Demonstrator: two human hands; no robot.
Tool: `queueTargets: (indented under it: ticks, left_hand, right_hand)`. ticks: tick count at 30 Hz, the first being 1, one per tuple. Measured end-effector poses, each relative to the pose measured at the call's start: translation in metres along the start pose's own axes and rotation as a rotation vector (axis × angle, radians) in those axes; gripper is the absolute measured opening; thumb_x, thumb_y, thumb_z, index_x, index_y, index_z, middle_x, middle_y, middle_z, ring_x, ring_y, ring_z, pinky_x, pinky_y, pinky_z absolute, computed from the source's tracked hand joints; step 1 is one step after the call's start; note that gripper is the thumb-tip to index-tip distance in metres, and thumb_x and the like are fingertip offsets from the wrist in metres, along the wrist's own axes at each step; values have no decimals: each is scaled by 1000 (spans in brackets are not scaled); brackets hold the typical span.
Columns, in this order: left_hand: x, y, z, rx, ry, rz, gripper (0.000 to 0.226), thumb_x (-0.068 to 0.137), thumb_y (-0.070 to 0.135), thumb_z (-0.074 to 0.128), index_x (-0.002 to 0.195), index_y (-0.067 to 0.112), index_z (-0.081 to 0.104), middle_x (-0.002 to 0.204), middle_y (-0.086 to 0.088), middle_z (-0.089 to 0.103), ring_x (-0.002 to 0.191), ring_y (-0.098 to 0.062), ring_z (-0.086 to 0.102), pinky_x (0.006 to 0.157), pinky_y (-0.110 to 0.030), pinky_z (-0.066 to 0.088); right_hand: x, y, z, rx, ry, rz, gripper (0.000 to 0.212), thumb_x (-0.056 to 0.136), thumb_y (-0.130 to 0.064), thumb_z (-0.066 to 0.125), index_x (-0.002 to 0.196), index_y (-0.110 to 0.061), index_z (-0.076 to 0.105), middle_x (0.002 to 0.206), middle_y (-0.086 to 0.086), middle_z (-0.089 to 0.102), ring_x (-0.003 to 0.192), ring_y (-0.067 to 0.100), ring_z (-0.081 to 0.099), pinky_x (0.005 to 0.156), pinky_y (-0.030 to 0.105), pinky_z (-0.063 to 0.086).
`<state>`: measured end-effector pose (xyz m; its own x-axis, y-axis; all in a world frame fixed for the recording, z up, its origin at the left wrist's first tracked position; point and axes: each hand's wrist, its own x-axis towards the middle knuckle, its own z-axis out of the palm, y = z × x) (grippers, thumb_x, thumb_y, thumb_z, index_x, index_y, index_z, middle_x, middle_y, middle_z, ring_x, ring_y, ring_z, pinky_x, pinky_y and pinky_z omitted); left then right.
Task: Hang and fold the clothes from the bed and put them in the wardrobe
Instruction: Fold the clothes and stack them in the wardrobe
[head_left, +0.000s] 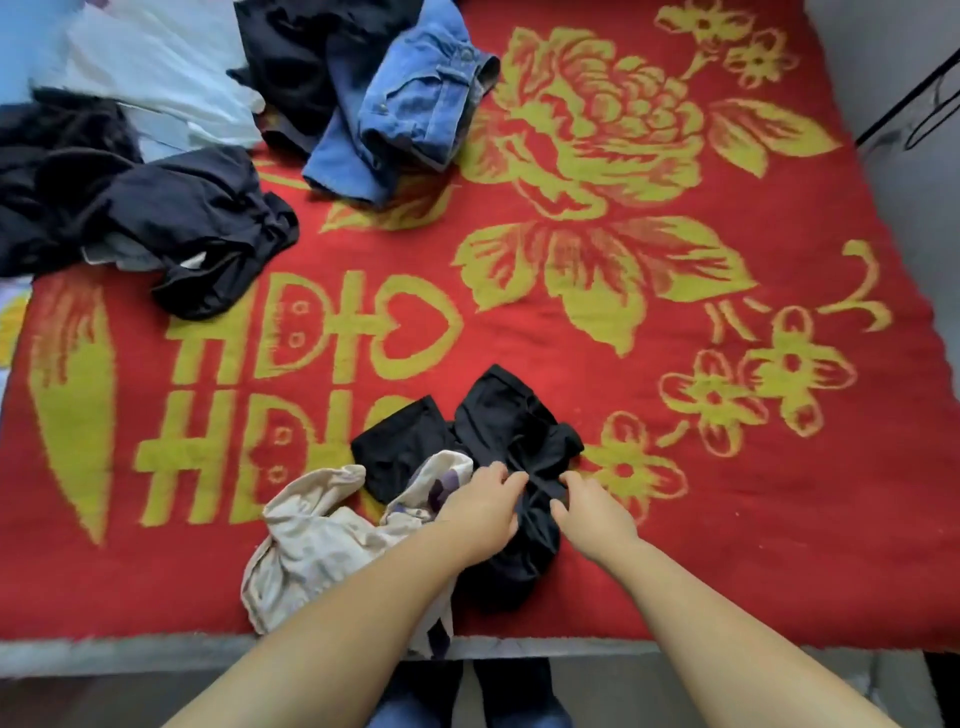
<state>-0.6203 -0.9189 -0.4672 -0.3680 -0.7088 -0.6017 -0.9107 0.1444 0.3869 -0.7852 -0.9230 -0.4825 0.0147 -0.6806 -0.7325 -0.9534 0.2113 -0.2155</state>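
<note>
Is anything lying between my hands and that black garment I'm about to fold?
No. Both the left hand and the right hand already pinch the black garment; the cream garment only lies beside it.

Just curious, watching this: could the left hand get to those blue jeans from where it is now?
Probably not without leaning: the left hand grips the black garment at the near edge; the blue jeans lie far across the bed, nothing between.
</note>
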Motion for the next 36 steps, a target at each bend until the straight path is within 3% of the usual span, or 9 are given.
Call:
queueTargets:
  ticks: [4, 6, 8, 11, 15, 20, 27, 31, 36]
  left_hand:
    - [31, -24, 44, 240, -27, -90, 76, 94, 30, 53, 152, 15, 7, 160, -13, -7, 147, -27, -4, 115, -41, 19]
    - [42, -38, 53, 264, 64, -79, 57, 93, 23, 55, 144, 12, 32, 158, -16, 11, 147, -28, 10, 109, -40, 28]
    - [47, -40, 46, 271, 167, -37, 31, 87, 14, 62, 117, 12, 54, 133, -14, 49, 128, -27, 43, 88, -37, 42]
    - [45, -33, 3, 101, 74, -102, 16, 92, 2, 44, 102, 14, 43, 108, -7, 52, 102, -27, 50, 69, -36, 39]
    - [25, -18, -69, -122, 209, -170, 11, 94, 2, 37, 96, 12, 33, 86, -9, 53, 72, -31, 48, 57, -40, 35]
    - [-15, 8, -177, -291, 391, -75, 10, 95, 12, 46, 94, 11, 36, 83, -14, 56, 78, -35, 55, 67, -43, 43]
    - [-78, 42, -320, -330, 684, 71, 10, 94, 16, 52, 98, 8, 48, 93, -12, 63, 87, -28, 58, 78, -39, 46]
    - [-119, 63, -373, -315, 840, 171, 9, 92, 16, 56, 96, 10, 50, 89, -8, 62, 83, -23, 55, 77, -33, 42]
    - [-157, 90, -407, -470, 780, 387, 4, 92, 14, 60, 90, 14, 56, 75, 0, 57, 67, -12, 50, 68, -27, 44]
  right_hand:
    - [31, 1, 50, 175, -77, 74, 69, 97, -40, 49, 151, -16, 13, 145, 13, 32, 123, 33, 49, 90, 39, 45]
    - [41, -1, 62, 261, -49, 109, 59, 97, -27, 50, 146, -13, 21, 137, 15, 40, 116, 34, 53, 85, 37, 44]
    - [46, -3, 57, 384, -29, 151, 40, 94, -15, 46, 133, -9, 36, 121, 14, 53, 109, 34, 54, 77, 33, 40]
    - [38, -10, 22, 604, 37, 156, 26, 95, -16, 45, 119, -7, 51, 104, 8, 56, 101, 28, 54, 73, 26, 30]
    - [9, -34, -62, 696, 154, 61, 22, 96, -18, 41, 109, -5, 55, 98, 8, 56, 88, 25, 50, 68, 30, 31]
    - [-29, -71, -182, 735, 330, -131, 30, 99, -23, 41, 110, -2, 59, 103, 11, 62, 98, 29, 58, 74, 32, 38]
    - [-103, -123, -316, 799, 542, -431, 32, 100, -21, 43, 98, 6, 59, 86, 12, 55, 79, 21, 50, 67, 32, 35]
    - [-151, -145, -365, 835, 717, -587, 24, 99, -17, 43, 81, -14, 59, 76, -2, 57, 74, 14, 51, 68, 30, 39]
    - [-213, -161, -412, 978, 767, -827, 23, 101, -17, 44, 84, -21, 59, 79, -7, 59, 76, 5, 54, 70, 17, 45]
